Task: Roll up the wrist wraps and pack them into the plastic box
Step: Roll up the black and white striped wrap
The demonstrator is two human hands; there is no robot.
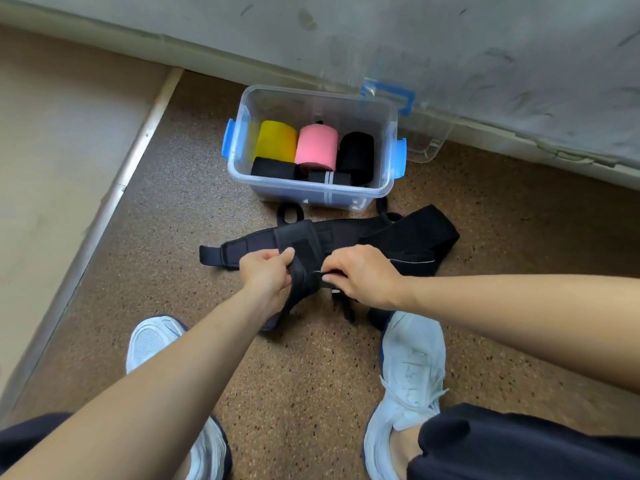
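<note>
A clear plastic box (389,147) with blue latches stands open on the speckled floor. Inside it lie a yellow roll (277,142), a pink roll (318,147) and black rolls (356,157). In front of the box a heap of black wrist wraps (408,237) lies unrolled. My left hand (265,271) grips one black wrap (304,254) at its left side. My right hand (363,275) pinches the same wrap's end from the right. Both hands are held just above the floor, close together.
The box's clear lid (426,133) with a blue handle leans against the scuffed grey wall behind it. A pale raised ledge (69,168) runs along the left. My two white shoes (408,375) stand on the floor near the wraps.
</note>
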